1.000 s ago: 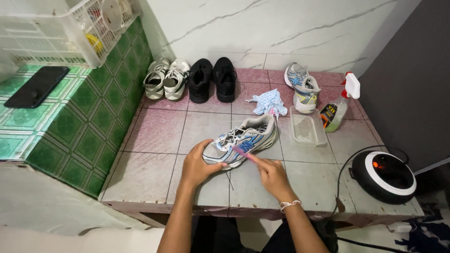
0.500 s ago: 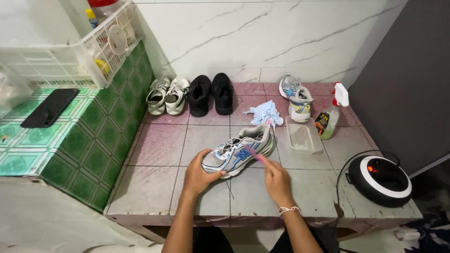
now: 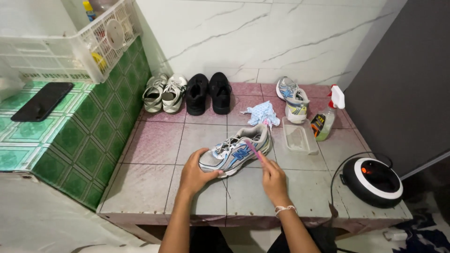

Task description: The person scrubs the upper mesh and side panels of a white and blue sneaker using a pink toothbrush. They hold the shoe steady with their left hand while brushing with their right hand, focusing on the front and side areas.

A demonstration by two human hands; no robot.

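A grey and blue sneaker (image 3: 234, 151) lies on its side on the pink tiled platform (image 3: 154, 140). My left hand (image 3: 194, 173) grips its toe end. My right hand (image 3: 273, 178) holds a thin pink brush (image 3: 253, 149) whose tip rests against the sneaker's side. The matching sneaker (image 3: 291, 97) stands at the back right.
A grey pair (image 3: 164, 92) and a black pair (image 3: 209, 92) of shoes line the wall. A blue cloth (image 3: 261, 113), clear tub (image 3: 298, 136), spray bottle (image 3: 326, 115) and round black-white device (image 3: 373, 180) sit right. A phone (image 3: 42, 100) and white basket (image 3: 70, 47) are left.
The view has tilted and shifted slightly. My right hand has drawn the brush along the sneaker's side; my left hand keeps hold of the toe.
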